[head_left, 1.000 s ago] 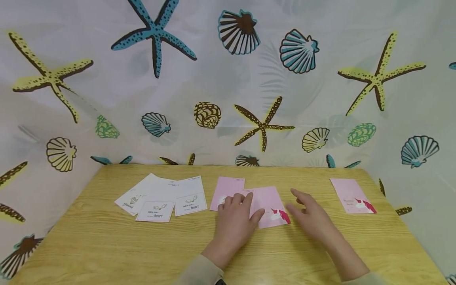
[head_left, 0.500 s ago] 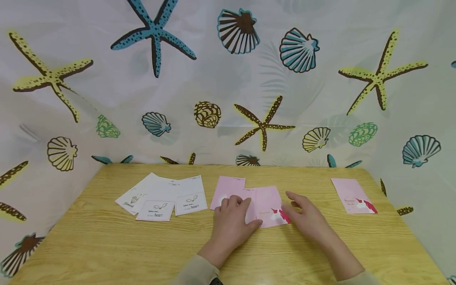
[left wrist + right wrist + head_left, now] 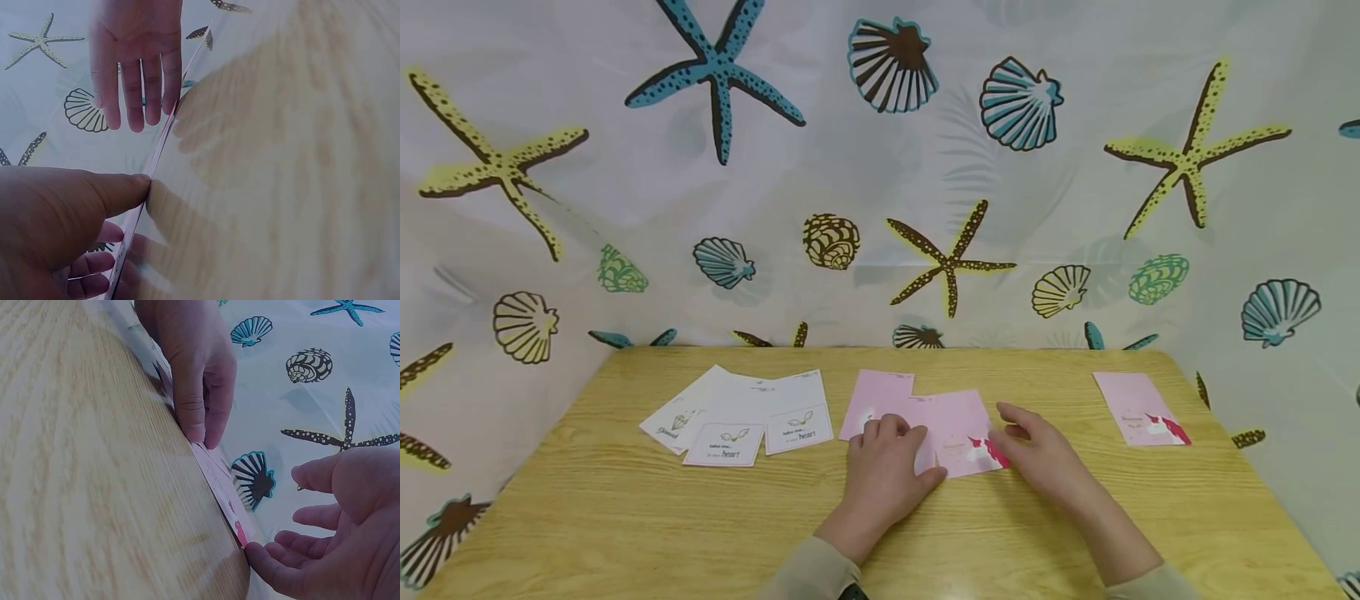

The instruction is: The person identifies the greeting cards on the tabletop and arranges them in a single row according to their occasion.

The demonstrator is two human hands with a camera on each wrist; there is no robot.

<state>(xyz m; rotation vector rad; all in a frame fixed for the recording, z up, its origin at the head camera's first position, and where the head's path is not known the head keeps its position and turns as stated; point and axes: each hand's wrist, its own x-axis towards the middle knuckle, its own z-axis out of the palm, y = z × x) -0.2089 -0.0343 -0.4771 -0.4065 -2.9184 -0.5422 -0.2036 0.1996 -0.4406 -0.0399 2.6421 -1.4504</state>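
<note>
In the head view my left hand [image 3: 883, 475] lies over pink cards, its fingers bent softly and its thumb at the lower edge. One pink card [image 3: 880, 390] shows behind that hand. To its right, pink card stock with a red-maned unicorn [image 3: 962, 425] lies flat on the table. My right hand [image 3: 1045, 454] is at the unicorn's right edge. The left wrist view shows the left thumb [image 3: 128, 190] touching the card's edge. In the right wrist view, one right fingertip [image 3: 256, 553] meets the corner of the pink unicorn card [image 3: 222, 484]; the other fingers stay loose.
Several white cards [image 3: 741, 400] with gold drawings and lettering overlap at the table's left. Another pink unicorn card [image 3: 1138, 408] lies apart at the right. A curtain [image 3: 820, 183] printed with starfish and shells stands behind the wooden table [image 3: 662, 533].
My right hand has moved slightly left, up to the unicorn card's edge. My left hand has drifted a little left and nearer. The seam seen in the pink card stock half a second ago is fainter.
</note>
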